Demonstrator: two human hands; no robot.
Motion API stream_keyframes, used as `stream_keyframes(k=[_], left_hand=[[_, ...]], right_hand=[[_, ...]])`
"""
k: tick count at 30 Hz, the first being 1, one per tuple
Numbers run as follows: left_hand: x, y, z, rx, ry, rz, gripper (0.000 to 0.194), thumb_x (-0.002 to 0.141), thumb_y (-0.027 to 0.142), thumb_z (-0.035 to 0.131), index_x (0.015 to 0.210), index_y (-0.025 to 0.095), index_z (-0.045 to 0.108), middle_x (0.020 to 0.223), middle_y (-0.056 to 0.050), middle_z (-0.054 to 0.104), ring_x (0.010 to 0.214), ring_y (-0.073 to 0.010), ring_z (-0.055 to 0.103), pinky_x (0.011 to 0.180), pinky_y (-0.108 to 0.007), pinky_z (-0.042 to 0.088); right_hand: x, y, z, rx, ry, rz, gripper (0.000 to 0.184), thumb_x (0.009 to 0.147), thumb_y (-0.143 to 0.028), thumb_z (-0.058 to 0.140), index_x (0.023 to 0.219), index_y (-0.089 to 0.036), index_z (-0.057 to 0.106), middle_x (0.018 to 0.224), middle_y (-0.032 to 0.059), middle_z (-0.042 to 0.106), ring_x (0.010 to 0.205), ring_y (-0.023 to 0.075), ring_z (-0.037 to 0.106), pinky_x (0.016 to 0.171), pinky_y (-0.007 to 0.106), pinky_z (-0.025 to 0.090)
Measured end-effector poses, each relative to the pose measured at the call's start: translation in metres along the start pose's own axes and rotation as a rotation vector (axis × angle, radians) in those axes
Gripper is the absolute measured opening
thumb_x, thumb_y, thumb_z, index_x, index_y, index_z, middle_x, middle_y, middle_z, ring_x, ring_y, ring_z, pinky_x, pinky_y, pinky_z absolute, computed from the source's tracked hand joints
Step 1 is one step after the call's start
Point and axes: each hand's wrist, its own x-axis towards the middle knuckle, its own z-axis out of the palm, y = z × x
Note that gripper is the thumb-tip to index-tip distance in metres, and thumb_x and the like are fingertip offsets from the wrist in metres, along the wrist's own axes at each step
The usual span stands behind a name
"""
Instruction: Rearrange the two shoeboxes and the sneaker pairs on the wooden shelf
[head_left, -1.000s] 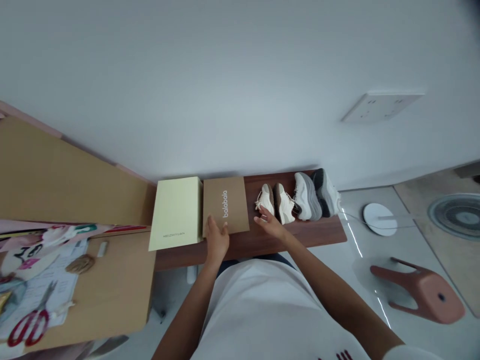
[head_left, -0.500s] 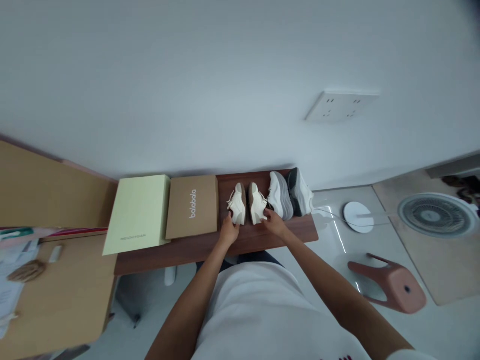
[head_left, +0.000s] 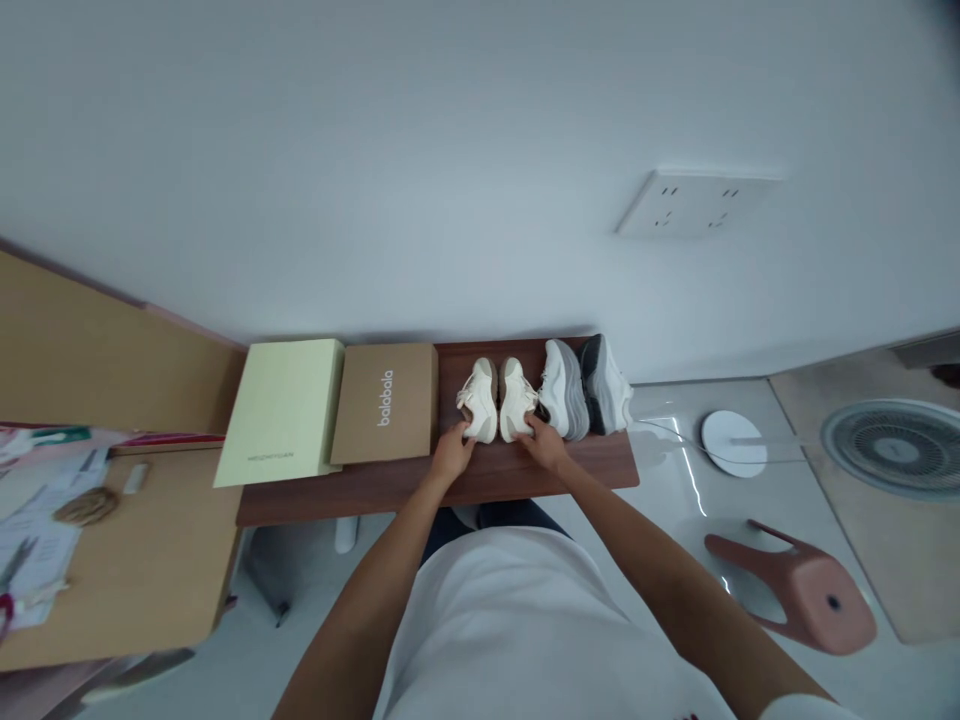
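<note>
- The left cream shoe [head_left: 480, 398] and the right cream shoe [head_left: 516, 398] form a small pair, off-white with pale laces and brownish-grey soles that show along their inner edges.
- Both stand on a dark reddish-brown wooden board [head_left: 322, 497], side by side with toes toward the wall [head_left: 450, 180], between a brown box [head_left: 381, 400] lettered "balabala" and larger white-and-grey shoes [head_left: 564, 390].
- The left hand [head_left: 452, 452] has its thumb and fingers closed on the heel of the left cream shoe; the right hand [head_left: 546, 443] pinches the heel of the right one in the same way.
- The hands cover part of both heels, and the undersides of the shoes are out of sight; whether their soles lie fully flat is hard to tell.
- The lettering on the pale yellow box [head_left: 281, 405] is faint, the scissors [head_left: 16, 562] are cut off by the left edge, and a dark object at the far right edge is too partial to identify.
- Half a second ago a wider strip of board showed between the cream shoes; now they sit closer together.
- A second ago the left hand was on the brown box and the right hand was open by the shoes; now each holds one.
</note>
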Motion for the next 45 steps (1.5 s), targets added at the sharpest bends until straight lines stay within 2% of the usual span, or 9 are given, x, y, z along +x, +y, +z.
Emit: stream_keyframes(k=[5, 10, 13, 18, 27, 33, 36, 40, 45], left_hand=[[0.004, 0.020, -0.009, 0.081, -0.034, 0.196, 0.024, 0.068, 0.005, 0.069, 0.084, 0.023, 0.068, 0.109, -0.011, 0.070, 0.129, -0.0320, 0.053, 0.119, -0.044, 0.030], [0.004, 0.026, -0.004, 0.503, -0.089, 0.278, 0.020, 0.080, 0.009, 0.057, 0.095, 0.020, 0.066, 0.111, -0.017, 0.067, 0.123, -0.0336, 0.055, 0.112, -0.045, 0.036], [0.003, 0.023, 0.006, 0.606, -0.069, 0.325, 0.022, 0.085, 0.010, 0.052, 0.099, 0.019, 0.066, 0.112, -0.020, 0.066, 0.121, -0.0342, 0.055, 0.109, -0.043, 0.037], [0.006, 0.018, 0.018, 0.534, -0.020, 0.311, 0.020, 0.086, 0.010, 0.050, 0.096, 0.018, 0.066, 0.107, -0.020, 0.067, 0.120, -0.0343, 0.055, 0.109, -0.043, 0.035], [0.009, 0.008, 0.021, 0.561, -0.024, 0.267, 0.025, 0.089, 0.010, 0.049, 0.103, 0.017, 0.068, 0.108, -0.020, 0.067, 0.118, -0.0338, 0.056, 0.108, -0.043, 0.036], [0.005, 0.006, 0.021, 0.776, -0.054, 0.256, 0.039, 0.094, 0.010, 0.039, 0.124, 0.013, 0.063, 0.114, -0.023, 0.066, 0.118, -0.0336, 0.057, 0.103, -0.043, 0.042], [0.000, 0.009, 0.017, 0.909, -0.060, 0.291, 0.044, 0.095, 0.011, 0.038, 0.136, 0.014, 0.056, 0.117, -0.019, 0.067, 0.118, -0.0311, 0.058, 0.102, -0.042, 0.044], [-0.008, 0.018, 0.020, 0.894, -0.013, 0.412, 0.049, 0.095, 0.013, 0.043, 0.144, 0.013, 0.047, 0.129, -0.018, 0.063, 0.128, -0.0299, 0.055, 0.108, -0.045, 0.043], [-0.011, 0.036, 0.058, 0.654, -0.100, 0.550, 0.048, 0.095, 0.014, 0.048, 0.143, 0.018, 0.048, 0.139, -0.017, 0.058, 0.135, -0.0279, 0.050, 0.115, -0.048, 0.039]], right_hand=[[-0.003, -0.019, -0.010, -0.157, 0.003, -0.044, 0.036, 0.094, -0.038, 0.062, 0.125, -0.021, 0.064, 0.125, 0.0118, 0.070, 0.117, 0.0303, 0.065, 0.098, 0.036, 0.048], [0.000, -0.040, -0.009, -0.309, -0.004, -0.066, 0.031, 0.098, -0.036, 0.055, 0.124, -0.021, 0.064, 0.127, 0.0132, 0.069, 0.113, 0.0304, 0.067, 0.092, 0.035, 0.050], [0.005, -0.048, -0.007, -0.377, -0.010, -0.069, 0.029, 0.100, -0.035, 0.053, 0.123, -0.020, 0.064, 0.127, 0.0153, 0.068, 0.110, 0.0302, 0.068, 0.089, 0.035, 0.050], [0.013, -0.053, -0.003, -0.443, -0.035, -0.064, 0.029, 0.100, -0.034, 0.053, 0.123, -0.019, 0.061, 0.125, 0.0169, 0.069, 0.107, 0.0282, 0.069, 0.087, 0.033, 0.051], [0.019, -0.056, 0.011, -0.498, -0.093, -0.055, 0.028, 0.101, -0.032, 0.050, 0.124, -0.019, 0.060, 0.126, 0.0178, 0.068, 0.104, 0.0287, 0.071, 0.084, 0.037, 0.053], [0.016, -0.053, 0.012, -0.449, -0.114, -0.029, 0.030, 0.099, -0.028, 0.056, 0.127, -0.018, 0.059, 0.124, 0.0171, 0.069, 0.108, 0.0280, 0.071, 0.088, 0.036, 0.052], [0.010, -0.050, 0.009, -0.381, -0.050, -0.055, 0.029, 0.098, -0.031, 0.059, 0.125, -0.020, 0.062, 0.125, 0.0137, 0.069, 0.109, 0.0253, 0.070, 0.090, 0.032, 0.052], [-0.003, -0.031, -0.006, -0.158, 0.194, -0.109, 0.028, 0.099, -0.035, 0.054, 0.120, -0.022, 0.067, 0.118, 0.0099, 0.073, 0.103, 0.0229, 0.070, 0.089, 0.031, 0.053], [-0.014, 0.028, -0.052, 0.108, 0.523, -0.076, 0.038, 0.096, -0.047, 0.051, 0.114, -0.019, 0.070, 0.110, 0.0120, 0.074, 0.083, 0.0224, 0.070, 0.083, 0.037, 0.056]])
